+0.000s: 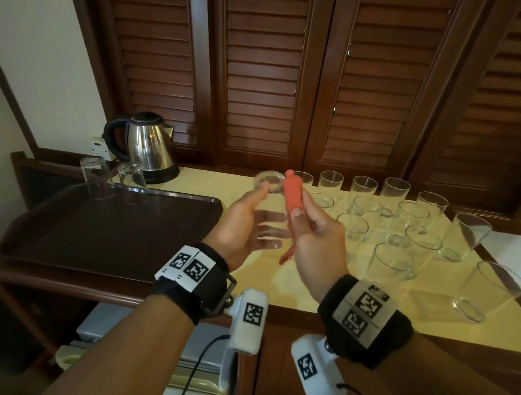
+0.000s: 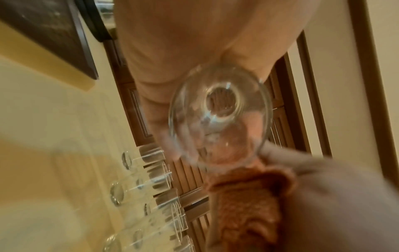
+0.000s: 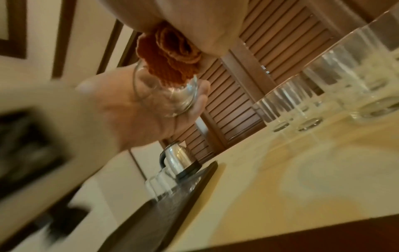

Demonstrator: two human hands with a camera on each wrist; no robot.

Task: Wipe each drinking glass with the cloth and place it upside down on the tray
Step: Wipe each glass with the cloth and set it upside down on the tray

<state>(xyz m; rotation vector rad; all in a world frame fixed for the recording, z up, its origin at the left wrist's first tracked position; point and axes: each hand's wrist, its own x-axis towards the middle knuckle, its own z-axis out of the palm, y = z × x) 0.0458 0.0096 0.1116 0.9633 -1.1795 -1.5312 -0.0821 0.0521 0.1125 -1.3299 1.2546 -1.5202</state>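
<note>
My left hand (image 1: 244, 224) cups a glass (image 1: 267, 210) on its side above the surface (image 1: 292, 290), my right hand (image 1: 315, 236) pinches the rolled cloth (image 1: 293, 196) against it, both wrist views blurred.

Orange cloth (image 1: 293, 196); clear glass (image 1: 267, 210); dark brown tray (image 1: 110, 226); pale yellow counter (image 1: 292, 287); steel-and-black kettle (image 1: 147, 148).
</note>
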